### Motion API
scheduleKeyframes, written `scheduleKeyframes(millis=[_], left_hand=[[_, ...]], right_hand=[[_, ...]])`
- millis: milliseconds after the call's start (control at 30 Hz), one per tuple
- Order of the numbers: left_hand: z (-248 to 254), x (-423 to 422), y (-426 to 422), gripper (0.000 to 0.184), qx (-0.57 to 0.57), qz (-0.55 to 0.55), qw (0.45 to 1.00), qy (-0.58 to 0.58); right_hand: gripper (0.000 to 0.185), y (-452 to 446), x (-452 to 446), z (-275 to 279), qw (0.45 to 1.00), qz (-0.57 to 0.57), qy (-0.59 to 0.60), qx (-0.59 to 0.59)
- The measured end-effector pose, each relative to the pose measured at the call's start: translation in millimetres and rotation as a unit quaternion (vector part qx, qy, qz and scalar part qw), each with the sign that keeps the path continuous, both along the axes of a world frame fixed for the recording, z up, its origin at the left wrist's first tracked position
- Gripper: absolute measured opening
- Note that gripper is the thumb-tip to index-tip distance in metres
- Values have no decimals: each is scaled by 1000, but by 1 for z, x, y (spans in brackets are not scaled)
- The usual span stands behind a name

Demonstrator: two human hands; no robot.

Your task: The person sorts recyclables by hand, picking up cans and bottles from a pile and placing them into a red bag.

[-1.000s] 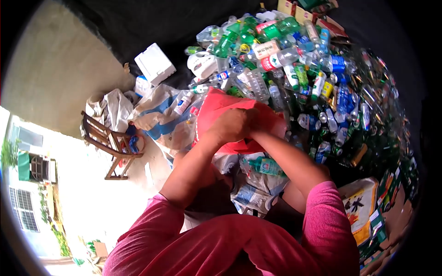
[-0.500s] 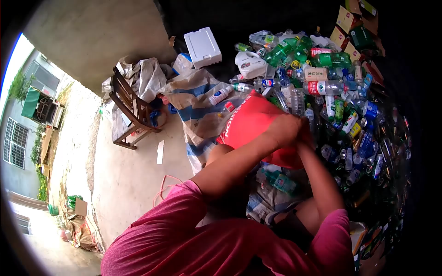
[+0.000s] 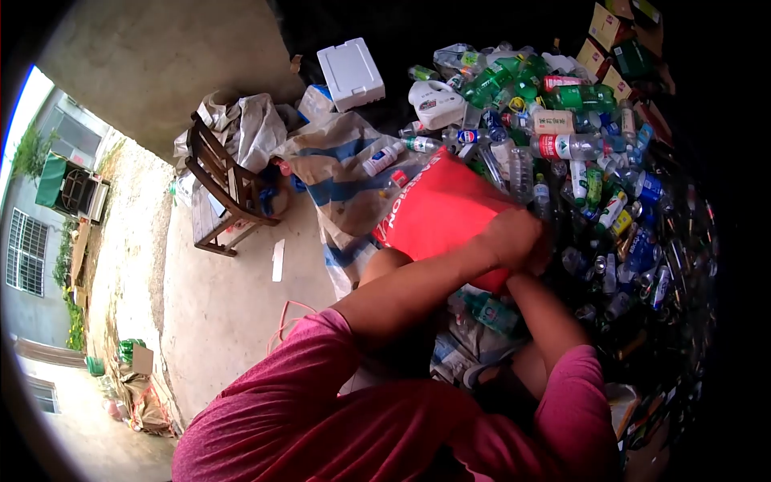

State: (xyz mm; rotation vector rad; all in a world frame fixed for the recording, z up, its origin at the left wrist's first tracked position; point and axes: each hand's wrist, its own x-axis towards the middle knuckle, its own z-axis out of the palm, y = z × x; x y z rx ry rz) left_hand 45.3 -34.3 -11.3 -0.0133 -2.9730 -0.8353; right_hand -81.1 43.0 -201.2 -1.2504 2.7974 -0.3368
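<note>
A bulging red bag with white lettering leans between my forearms, in front of the bottle heap. At the bag's gathered right end, my left hand is closed on it. My right forearm reaches up from the lower right, and its wrist passes beneath my left hand. The fingers of my right hand are hidden behind the left one, so their grip does not show. Just below the bag, a green plastic bottle lies near my legs.
A large heap of bottles and cans spreads on the right. A wooden chair stands left, near a striped woven sheet. Behind are a white foam box and a white jug. Cardboard boxes sit at the back right.
My left hand has moved slightly right and down, turning over the right hand, which is now more covered. The bag has shifted a little and more of its red side shows.
</note>
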Motion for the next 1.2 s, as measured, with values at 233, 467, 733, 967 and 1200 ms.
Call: scheduleKeyframes(millis=[233, 467, 733, 967, 1200], left_hand=[[15, 5, -19, 39, 3, 36, 999, 9], [14, 5, -14, 42, -10, 62, 998, 15], [21, 9, -12, 43, -8, 44, 999, 8], [8, 2, -14, 37, -35, 22, 999, -5], [14, 7, -16, 34, -5, 33, 999, 21]], right_hand=[[30, 2, -11, 3, 1000, 4, -9, 2], [29, 5, -4, 2, 1000, -10, -11, 2], [29, 3, 10, -1, 999, -29, -16, -8], [28, 3, 6, 1, 999, -19, -38, -4], [28, 6, -17, 15, 996, 25, -79, 21]])
